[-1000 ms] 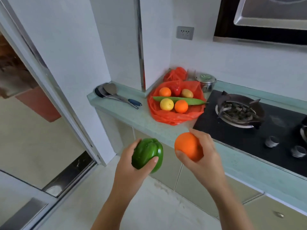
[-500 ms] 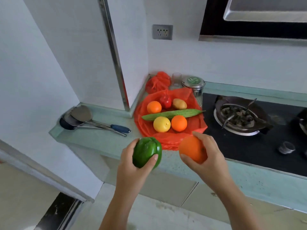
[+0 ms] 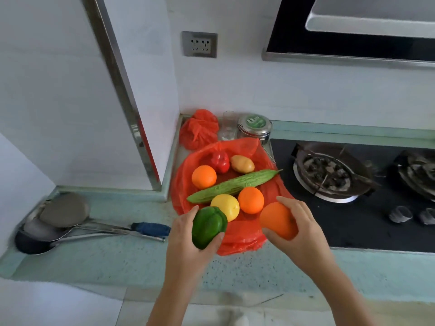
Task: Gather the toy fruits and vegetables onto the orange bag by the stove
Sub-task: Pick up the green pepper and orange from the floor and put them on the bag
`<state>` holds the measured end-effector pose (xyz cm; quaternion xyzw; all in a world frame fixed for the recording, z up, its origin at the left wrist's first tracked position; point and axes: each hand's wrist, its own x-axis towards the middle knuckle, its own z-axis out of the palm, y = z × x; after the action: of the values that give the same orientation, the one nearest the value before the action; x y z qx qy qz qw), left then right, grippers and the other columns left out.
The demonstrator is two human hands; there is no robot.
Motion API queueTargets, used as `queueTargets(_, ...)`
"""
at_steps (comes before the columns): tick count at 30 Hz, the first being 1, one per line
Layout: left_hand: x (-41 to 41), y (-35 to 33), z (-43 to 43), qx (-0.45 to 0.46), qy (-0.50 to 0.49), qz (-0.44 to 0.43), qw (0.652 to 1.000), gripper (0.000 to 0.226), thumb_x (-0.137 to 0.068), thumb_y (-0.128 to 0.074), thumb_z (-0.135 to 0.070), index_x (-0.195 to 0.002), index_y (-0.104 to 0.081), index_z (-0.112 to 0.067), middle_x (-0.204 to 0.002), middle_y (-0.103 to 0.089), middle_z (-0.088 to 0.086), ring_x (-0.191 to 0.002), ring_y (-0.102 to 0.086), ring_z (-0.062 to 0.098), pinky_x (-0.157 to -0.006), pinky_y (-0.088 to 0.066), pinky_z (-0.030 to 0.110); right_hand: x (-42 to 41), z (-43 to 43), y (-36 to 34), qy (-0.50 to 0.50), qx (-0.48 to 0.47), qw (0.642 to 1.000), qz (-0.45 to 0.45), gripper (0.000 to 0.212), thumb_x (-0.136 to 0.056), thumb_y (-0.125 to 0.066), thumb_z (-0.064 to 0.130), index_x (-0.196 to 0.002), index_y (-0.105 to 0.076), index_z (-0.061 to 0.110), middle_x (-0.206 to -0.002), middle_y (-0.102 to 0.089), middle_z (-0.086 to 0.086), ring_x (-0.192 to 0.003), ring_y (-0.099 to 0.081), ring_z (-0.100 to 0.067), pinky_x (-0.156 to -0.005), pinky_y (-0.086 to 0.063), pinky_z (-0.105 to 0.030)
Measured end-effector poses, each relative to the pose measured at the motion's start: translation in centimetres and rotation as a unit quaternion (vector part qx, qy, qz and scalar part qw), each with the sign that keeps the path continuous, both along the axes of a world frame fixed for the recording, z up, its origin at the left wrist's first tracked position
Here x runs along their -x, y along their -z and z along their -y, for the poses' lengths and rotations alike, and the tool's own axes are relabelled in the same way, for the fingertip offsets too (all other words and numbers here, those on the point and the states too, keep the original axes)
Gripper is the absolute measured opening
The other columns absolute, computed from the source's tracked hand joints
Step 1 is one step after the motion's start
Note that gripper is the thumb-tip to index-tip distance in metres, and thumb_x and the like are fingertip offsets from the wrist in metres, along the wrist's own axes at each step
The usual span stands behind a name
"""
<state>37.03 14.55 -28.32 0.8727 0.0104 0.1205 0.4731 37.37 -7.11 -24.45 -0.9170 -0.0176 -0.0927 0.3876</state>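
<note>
My left hand (image 3: 188,234) grips green pepper (image 3: 208,227), long axis near-far | right hand (image 3: 299,234) grips orange (image 3: 275,220) | hands hide near edge of orange bag (image 3: 186,175)

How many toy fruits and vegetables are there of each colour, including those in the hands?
Orange: 3 (back round orange toy fruit, front orange, held orange)
Green: 2 (long bumpy green toy gourd, green toy bell pepper)
Yellow: 1 (round yellow toy lemon)
Red: 1 (red toy bell pepper)
Brown: 1 (brown toy potato)
Total: 8
</note>
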Motion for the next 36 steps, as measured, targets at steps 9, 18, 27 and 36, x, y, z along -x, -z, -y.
queueTargets(9, -11.0, 1.5, 2.8, -0.101, 0.064, 0.027, 0.992, 0.077, -0.063, -0.080, -0.040, -0.128, -0.050, -0.012, -0.118, -0.053, 0.011, -0.110, -0.048, 0.028, -0.087, -0.037, 0.033, -8.5, 3.7, 2.1, 0.058, 0.008, 0.998, -0.004, 0.069, -0.068, -0.077, 0.033, -0.128, -0.043, 0.025, -0.120, -0.037, 0.014, -0.106, -0.040, -0.010, -0.081, -0.038, -0.027)
queueTargets(18, -20.8, 4.7, 5.9, -0.297, 0.151, 0.045, 0.942, 0.083, -0.054, -0.084, -0.043, -0.125, -0.053, -0.013, -0.112, -0.058, 0.017, -0.103, -0.056, 0.037, -0.085, -0.049, 0.047, -15.3, 6.3, 7.0, 0.065, -0.012, 0.994, -0.081, 0.071, -0.070, -0.073, 0.041, -0.130, -0.040, 0.024, -0.123, -0.039, 0.011, -0.112, -0.042, -0.015, -0.088, -0.043, -0.030)
queueTargets(27, -24.4, 6.1, 7.7, -0.369, 0.175, 0.075, 0.910, 0.092, -0.045, -0.087, -0.046, -0.121, -0.046, -0.015, -0.108, -0.062, 0.012, -0.098, -0.061, 0.032, -0.076, -0.053, 0.042, -18.3, 7.0, 10.0, 0.051, -0.023, 0.987, -0.151, 0.073, -0.071, -0.071, 0.044, -0.133, -0.037, 0.026, -0.123, -0.035, 0.014, -0.111, -0.040, -0.015, -0.090, -0.041, -0.028)
queueTargets(36, -26.7, 6.7, 7.5, -0.363, 0.171, 0.088, 0.911, 0.078, -0.061, -0.072, -0.053, -0.123, -0.043, -0.015, -0.115, -0.062, 0.010, -0.109, -0.056, 0.030, -0.082, -0.050, 0.041, -19.6, 5.7, 11.5, 0.020, 0.012, 0.983, -0.180, 0.078, -0.073, -0.066, 0.049, -0.138, -0.027, 0.031, -0.137, -0.030, 0.013, -0.121, -0.033, -0.013, -0.095, -0.034, -0.022)
